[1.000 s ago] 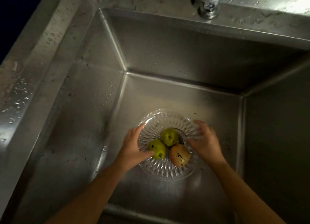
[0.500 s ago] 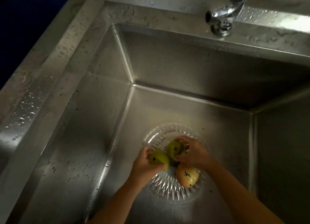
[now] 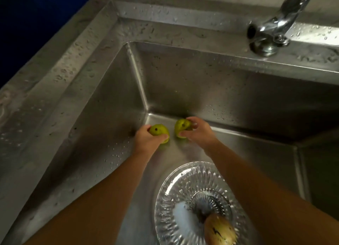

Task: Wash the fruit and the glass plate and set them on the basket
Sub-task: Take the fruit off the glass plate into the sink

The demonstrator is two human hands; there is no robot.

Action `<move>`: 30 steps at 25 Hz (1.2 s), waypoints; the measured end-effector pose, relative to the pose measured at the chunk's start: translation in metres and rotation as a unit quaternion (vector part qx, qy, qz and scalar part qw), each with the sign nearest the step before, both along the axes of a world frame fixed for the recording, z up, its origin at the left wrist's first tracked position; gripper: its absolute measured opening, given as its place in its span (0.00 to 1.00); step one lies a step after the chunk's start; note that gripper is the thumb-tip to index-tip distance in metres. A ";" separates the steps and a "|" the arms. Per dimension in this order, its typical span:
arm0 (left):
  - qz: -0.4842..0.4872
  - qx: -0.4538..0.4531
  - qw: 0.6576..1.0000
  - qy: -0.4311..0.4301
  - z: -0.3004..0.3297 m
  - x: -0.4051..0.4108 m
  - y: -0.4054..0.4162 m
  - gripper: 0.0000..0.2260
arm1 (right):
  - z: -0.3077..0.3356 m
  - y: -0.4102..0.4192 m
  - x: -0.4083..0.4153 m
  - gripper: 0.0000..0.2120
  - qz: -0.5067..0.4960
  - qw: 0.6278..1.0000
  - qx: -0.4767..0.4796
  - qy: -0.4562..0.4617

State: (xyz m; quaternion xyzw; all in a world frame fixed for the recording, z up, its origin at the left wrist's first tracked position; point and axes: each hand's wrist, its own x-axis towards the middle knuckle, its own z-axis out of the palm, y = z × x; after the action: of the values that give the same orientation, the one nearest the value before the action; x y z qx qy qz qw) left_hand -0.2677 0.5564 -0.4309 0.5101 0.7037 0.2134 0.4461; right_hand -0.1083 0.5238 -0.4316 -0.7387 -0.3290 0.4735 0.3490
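My left hand (image 3: 146,139) grips a green fruit (image 3: 159,130) low over the sink floor near the far left corner. A second green fruit (image 3: 182,125) is held the same way by my right hand (image 3: 199,133), just to the right. Both fruits are at or touching the sink bottom; I cannot tell which. The ribbed glass plate (image 3: 176,195) lies on the sink floor near the bottom of the view, under my right forearm. A yellow-brown fruit with dark marks (image 3: 219,230) rests on it.
The steel sink (image 3: 220,90) has steep walls and a wet rim with droplets. A chrome tap (image 3: 275,30) stands at the back right, with no water running. A dark drain shows through the plate's centre. No basket is in view.
Each hand lifted a green fruit off the plate and carried it to the far left corner of the sink. The yellow-brown fruit stayed on the plate.
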 end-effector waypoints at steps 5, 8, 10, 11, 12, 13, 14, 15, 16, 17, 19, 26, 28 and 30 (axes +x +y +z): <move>0.001 0.024 0.999 -0.043 -0.008 0.015 0.021 0.25 | -0.019 0.016 -0.003 0.31 -0.016 1.000 -0.002 -0.006; 0.012 0.041 0.999 -0.026 -0.012 0.013 0.023 0.18 | -0.019 0.017 -0.002 0.33 -0.002 1.000 -0.004 -0.013; 0.017 0.034 0.999 -0.025 -0.011 0.012 0.020 0.17 | -0.015 0.015 -0.002 0.34 0.008 1.000 -0.011 -0.008; 0.019 0.029 0.999 -0.026 -0.010 0.011 0.017 0.19 | -0.011 0.014 -0.002 0.36 0.011 1.000 -0.015 -0.006; 0.024 0.021 0.999 -0.030 -0.008 0.010 0.015 0.21 | -0.006 0.011 -0.001 0.36 0.012 1.000 -0.016 -0.006; 0.031 0.007 0.999 -0.037 -0.007 0.008 0.012 0.25 | -0.001 0.007 0.002 0.35 0.009 1.000 -0.014 -0.008; 0.038 -0.013 0.998 -0.041 -0.003 0.006 0.010 0.29 | 0.006 0.000 0.008 0.33 0.002 1.000 -0.007 -0.014; 0.044 -0.032 0.998 -0.041 0.002 0.003 0.006 0.34 | 0.014 -0.011 0.014 0.30 -0.007 1.000 0.000 -0.019; 0.051 -0.045 0.997 -0.045 0.008 0.000 -0.002 0.37 | 0.022 -0.026 0.021 0.26 -0.013 1.000 0.005 -0.018; 0.059 -0.048 0.995 -0.057 0.015 -0.001 -0.015 0.39 | 0.029 -0.045 0.029 0.23 -0.008 1.000 0.009 -0.008; 0.046 -0.038 0.995 -0.081 0.032 -0.003 -0.050 0.39 | 0.042 -0.093 0.044 0.20 0.033 0.999 0.004 0.022; -0.379 -0.140 0.914 -0.032 0.033 -0.013 -0.181 0.38 | 0.036 -0.229 0.045 0.28 0.175 0.969 -0.163 0.070; -0.407 -0.163 0.898 -0.029 0.027 -0.007 -0.192 0.40 | 0.033 -0.247 0.034 0.33 0.189 0.967 -0.131 0.114; -0.413 -0.182 0.892 -0.043 0.022 -0.001 -0.196 0.39 | 0.026 -0.254 0.027 0.34 0.172 0.975 -0.096 0.103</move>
State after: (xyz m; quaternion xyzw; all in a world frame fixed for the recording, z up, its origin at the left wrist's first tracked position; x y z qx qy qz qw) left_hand -0.2684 0.3599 -0.4086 0.6548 0.4367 -0.1003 0.6086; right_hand -0.0810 0.2702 -0.4056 -0.6486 -0.3664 0.6291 0.2221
